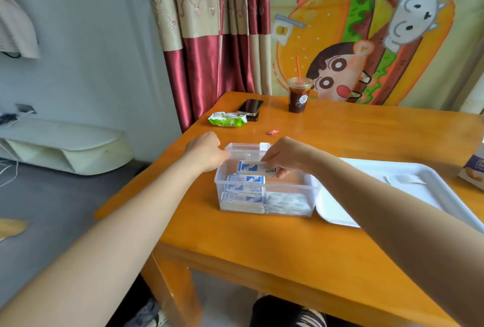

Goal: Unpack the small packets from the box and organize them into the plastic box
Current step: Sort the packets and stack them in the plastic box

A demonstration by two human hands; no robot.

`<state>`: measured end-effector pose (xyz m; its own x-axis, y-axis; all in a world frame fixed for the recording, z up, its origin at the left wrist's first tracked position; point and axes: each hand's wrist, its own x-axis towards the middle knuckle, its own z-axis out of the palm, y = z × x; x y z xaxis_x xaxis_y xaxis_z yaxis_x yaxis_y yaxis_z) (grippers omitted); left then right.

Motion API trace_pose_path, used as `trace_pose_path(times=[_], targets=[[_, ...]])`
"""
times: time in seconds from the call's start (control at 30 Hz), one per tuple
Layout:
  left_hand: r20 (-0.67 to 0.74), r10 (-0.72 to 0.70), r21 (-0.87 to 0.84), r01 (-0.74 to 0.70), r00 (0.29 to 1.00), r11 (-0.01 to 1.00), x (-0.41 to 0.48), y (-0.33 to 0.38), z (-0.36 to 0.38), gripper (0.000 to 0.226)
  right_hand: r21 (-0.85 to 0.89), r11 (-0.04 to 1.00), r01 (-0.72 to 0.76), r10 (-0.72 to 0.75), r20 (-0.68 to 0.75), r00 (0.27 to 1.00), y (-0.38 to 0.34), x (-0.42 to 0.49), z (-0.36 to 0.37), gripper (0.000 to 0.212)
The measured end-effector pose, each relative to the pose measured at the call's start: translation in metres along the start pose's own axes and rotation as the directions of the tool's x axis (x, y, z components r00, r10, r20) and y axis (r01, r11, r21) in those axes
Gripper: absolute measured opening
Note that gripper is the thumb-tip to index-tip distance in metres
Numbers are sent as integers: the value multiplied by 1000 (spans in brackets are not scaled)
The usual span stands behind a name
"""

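- Work on the table (340,235), near its left edge.
- Hold the plastic box (290,182) steady with the left hand (207,152), curled on the far left corner.
- Look at the packets (243,193) standing in the left half; leave no gaps.
- Pinch the one packet (255,169) flat in the right hand (286,156), just over the box, and slide it down straight behind the row.

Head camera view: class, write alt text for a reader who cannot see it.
A person's right hand holds blue-and-white packets over a clear plastic box already holding stacked packets, on an orange table. The left hand touches the box's far-left rim.
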<state>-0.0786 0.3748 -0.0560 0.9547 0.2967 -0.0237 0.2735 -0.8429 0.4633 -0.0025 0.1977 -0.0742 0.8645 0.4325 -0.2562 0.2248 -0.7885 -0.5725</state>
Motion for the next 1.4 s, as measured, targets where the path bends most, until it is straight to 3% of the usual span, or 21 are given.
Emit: trace_pose_path(times=[0.13, 0.23, 0.4, 0.6, 0.8, 0.93, 1.07, 1.23, 1.33, 1.4], targets=[[97, -40, -5, 40, 994, 999, 0, -7, 10, 18, 20, 986, -164, 162, 79, 984, -8, 17, 22, 25], [83, -21, -24, 23, 996, 999, -2, -10, 13, 4, 112, 965, -236, 235, 24, 972, -10, 26, 35, 29], [80, 0, -17, 2, 997, 1000, -5, -12, 12, 3, 308, 921, -236, 260, -37, 965, -10, 20, 36, 27], [85, 11, -14, -10, 996, 1000, -6, -12, 12, 19, 573, 768, -286, 337, 17, 941, 1, 8, 24, 36], [81, 17, -4, -16, 997, 1000, -7, -11, 12, 18, 585, 755, -296, 343, 32, 939, -2, 4, 28, 33], [79, 17, 4, -17, 997, 1000, -6, -12, 13, 16, 595, 738, -320, 294, 143, 945, -5, 5, 26, 31], [83, 19, 6, -19, 996, 1000, -4, -13, 13, 20, 459, 830, -317, 311, 91, 946, 4, 11, 22, 31], [84, 19, 22, -21, 996, 1000, -3, -13, 13, 24, 38, 952, -303, 302, 30, 953, 4, 14, 23, 28], [78, 21, 28, -24, 997, 999, -5, -13, 13, 23, -277, 928, -250, 266, 22, 964, -7, 11, 29, 56], [73, 29, 42, -32, 997, 999, -5, -13, 13, 23, -351, 908, -229, 246, 2, 969, -13, 10, 33, 60]])
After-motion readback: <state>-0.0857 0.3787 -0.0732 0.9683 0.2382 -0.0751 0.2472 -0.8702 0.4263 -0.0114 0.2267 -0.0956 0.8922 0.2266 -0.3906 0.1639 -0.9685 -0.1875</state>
